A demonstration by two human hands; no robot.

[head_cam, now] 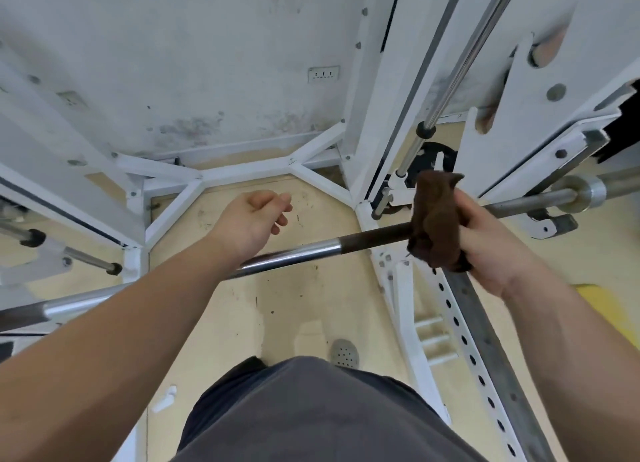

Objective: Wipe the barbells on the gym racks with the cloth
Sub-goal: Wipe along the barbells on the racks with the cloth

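Barbell (294,253) is racked across the white rack (367,80), its long axis running from lower left to upper right of the view, with the floor (294,309) beneath. Brown cloth (434,219) is wrapped round the bar on its right half, at the outer end of the dark knurled stretch (374,234) and inboard of the steel collar (585,191). Right grip (485,240) is clenched on the cloth, fingers curled round cloth and bar together. Left grip (249,226) is released: fingers loosely bent, nothing held, hovering just above the chrome mid-section; contact with it cannot be told. Wiping is judged to be in hand on the right side; which lengths are already clean cannot be told. Most of the bar lies leftward of the cloth along the axis, and only a short bare length lies toward the collar. The next stroke is expected to be a slide along that axis by the right grip, the only one on the cloth. The left grip, nearer mid-bar, could be used to steady the bar against rolling.
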